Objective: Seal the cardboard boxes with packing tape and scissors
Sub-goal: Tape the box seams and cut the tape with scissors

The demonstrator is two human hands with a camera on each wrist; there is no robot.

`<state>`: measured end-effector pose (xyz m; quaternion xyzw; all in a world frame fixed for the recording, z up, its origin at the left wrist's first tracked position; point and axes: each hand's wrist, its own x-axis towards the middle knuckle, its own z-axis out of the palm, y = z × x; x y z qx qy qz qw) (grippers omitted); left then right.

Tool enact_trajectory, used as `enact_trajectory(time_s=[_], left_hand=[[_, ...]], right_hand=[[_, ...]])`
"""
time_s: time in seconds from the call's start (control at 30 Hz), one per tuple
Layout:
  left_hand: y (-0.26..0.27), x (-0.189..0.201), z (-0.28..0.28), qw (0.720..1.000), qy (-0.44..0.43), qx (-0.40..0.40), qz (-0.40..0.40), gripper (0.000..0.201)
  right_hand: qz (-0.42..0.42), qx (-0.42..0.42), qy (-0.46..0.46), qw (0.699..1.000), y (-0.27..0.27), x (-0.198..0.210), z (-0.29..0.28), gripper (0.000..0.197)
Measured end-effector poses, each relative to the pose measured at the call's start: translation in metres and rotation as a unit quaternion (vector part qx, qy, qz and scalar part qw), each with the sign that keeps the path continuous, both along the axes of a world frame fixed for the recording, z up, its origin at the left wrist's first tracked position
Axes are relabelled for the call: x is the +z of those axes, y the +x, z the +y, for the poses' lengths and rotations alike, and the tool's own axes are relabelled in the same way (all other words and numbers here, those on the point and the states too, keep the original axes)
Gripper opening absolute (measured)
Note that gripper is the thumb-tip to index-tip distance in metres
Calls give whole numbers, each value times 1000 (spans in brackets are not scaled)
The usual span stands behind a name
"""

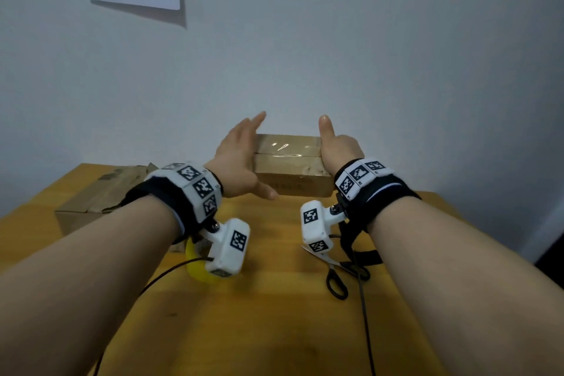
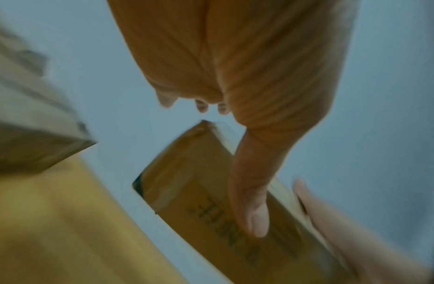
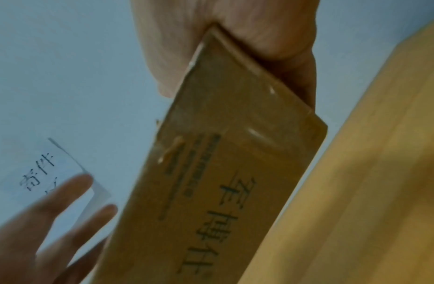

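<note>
The taped box [image 1: 291, 162] sits at 12 o'clock on the tabletop [image 1: 274, 299], held up between both hands. The right hand [image 1: 338, 146] grips its end, thumb raised; the left hand [image 1: 241, 159] is spread, fingers straight beside the other end. Best to press the glossy clear tape flat along the seam. Matte, creased cardboard; black-handled scissors [image 1: 338, 279] at 5 o'clock, unsealed box [image 1: 97, 201] at 10

Head overhead; wrist views close on box [image 1: 290, 162]

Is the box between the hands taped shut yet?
Shut: the box has its flaps meeting, with glossy clear tape along the seam.
</note>
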<state>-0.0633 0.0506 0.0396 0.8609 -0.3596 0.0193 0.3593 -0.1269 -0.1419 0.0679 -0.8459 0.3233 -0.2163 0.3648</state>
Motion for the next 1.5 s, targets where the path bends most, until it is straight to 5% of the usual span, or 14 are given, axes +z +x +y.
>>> enact_trajectory(time_s=[0.1, 0.2, 0.33, 0.4, 0.47, 0.6, 0.87, 1.0, 1.1, 1.17, 1.27, 1.33, 1.4, 1.5], left_hand=[[-15, -2, -16, 989, 103, 39, -95, 142], [-12, -3, -16, 991, 41, 95, -87, 123], [-5, -8, -9, 994, -9, 89, -69, 99], [-6, -11, -7, 996, -25, 80, -34, 97], [-7, -13, -6, 997, -42, 68, -8, 95], [-9, -12, -7, 996, -81, 46, 17, 92], [-10, -11, -9, 996, -86, 24, 15, 93], [-12, -14, -17, 997, -73, 19, -14, 92], [-6, -14, -14, 995, -41, 47, -73, 95], [1, -16, -10, 989, -12, 70, -132, 100], [8, -20, -8, 982, 16, 58, -178, 111], [12, -23, -9, 992, -2, 39, -119, 128], [16, -24, -6, 995, -89, 49, 13, 140], [24, -24, -1, 911, -287, 52, 291, 113]], right_hand=[[-26, -4, -19, 999, 12, 1, 11, 93], [-58, 52, 36, 996, 16, 1, 22, 102], [-99, 106, 190, 971, 25, -9, 17, 134], [-104, 102, 197, 969, 30, -13, 12, 137], [-97, 77, 145, 982, 14, 0, 25, 125], [-111, 7, 23, 993, 1, 11, 24, 72], [-110, -37, 114, 987, -8, -5, -8, 65], [-83, -57, 86, 991, -8, -13, -16, 69], [-37, -4, 190, 981, -3, -17, -23, 85], [-2, 58, 346, 936, -6, -17, -21, 92], [7, 130, 390, 912, -11, -13, -11, 63], [-37, 132, 342, 929, -8, -17, -9, 38], [-85, 127, 290, 945, -4, -24, -12, 36], [-154, 139, 256, 944, -1, -31, -18, 37]])
